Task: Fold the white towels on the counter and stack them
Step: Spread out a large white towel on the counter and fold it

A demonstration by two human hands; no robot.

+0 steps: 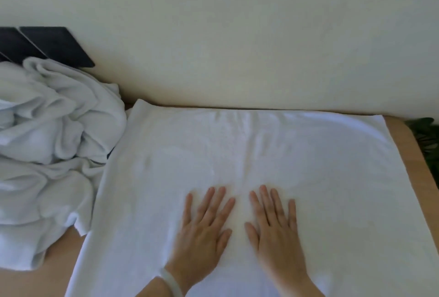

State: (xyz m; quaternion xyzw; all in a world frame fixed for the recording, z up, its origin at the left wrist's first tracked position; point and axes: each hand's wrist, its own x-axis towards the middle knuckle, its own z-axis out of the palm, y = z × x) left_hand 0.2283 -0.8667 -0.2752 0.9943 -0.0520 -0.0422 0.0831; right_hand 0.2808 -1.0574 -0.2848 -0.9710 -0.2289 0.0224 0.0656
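Note:
A white towel (249,154) lies spread flat over the wooden counter (401,144), reaching from the wall to the near edge of the view. My left hand (204,227) and my right hand (275,227) rest side by side, palms down with straight fingers, on the towel's near middle. A pale bangle sits on my left wrist. To the left, a crumpled heap of white towels (47,149) lies on the counter, touching the flat towel's left edge.
A plain cream wall (237,35) runs along the back of the counter. Dark flat panels (50,45) lean against the wall behind the heap. Green leaves (427,140) show past the counter's rounded right edge.

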